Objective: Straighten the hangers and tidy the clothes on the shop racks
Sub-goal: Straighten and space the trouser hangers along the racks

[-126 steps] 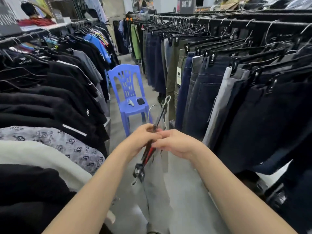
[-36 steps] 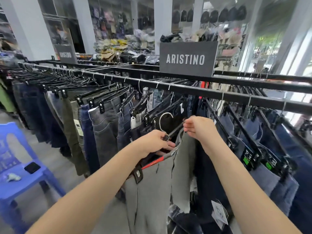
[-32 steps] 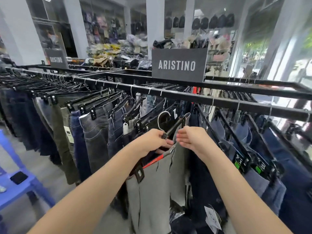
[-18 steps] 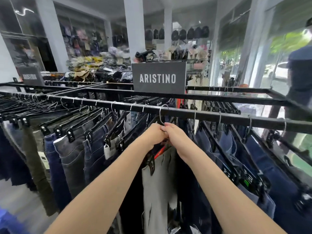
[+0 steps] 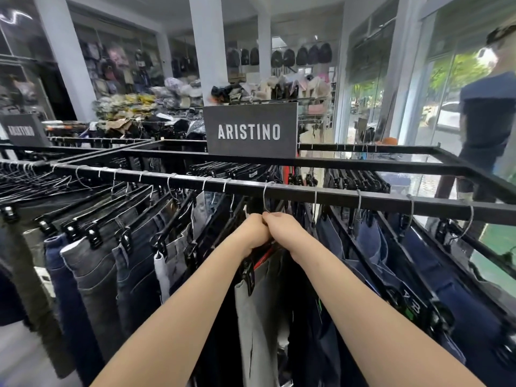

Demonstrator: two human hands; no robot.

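Left hand (image 5: 252, 231), right hand (image 5: 284, 229) grip red-black hanger (image 5: 264, 254), pale grey trousers (image 5: 257, 317) clipped.

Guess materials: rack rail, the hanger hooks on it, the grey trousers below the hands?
Rack rail: likely painted metal, matt black square bar with crisp edges. Hanger hooks: bare steel wire by the look, thin and silvery. Grey trousers: pale woven cloth, maybe denim; weave too blurred to tell.

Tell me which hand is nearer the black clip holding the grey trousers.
Left. The left hand grips the hanger just above the clip, its wrist almost over it. The right hand touches the left one, farther to the clip's right.
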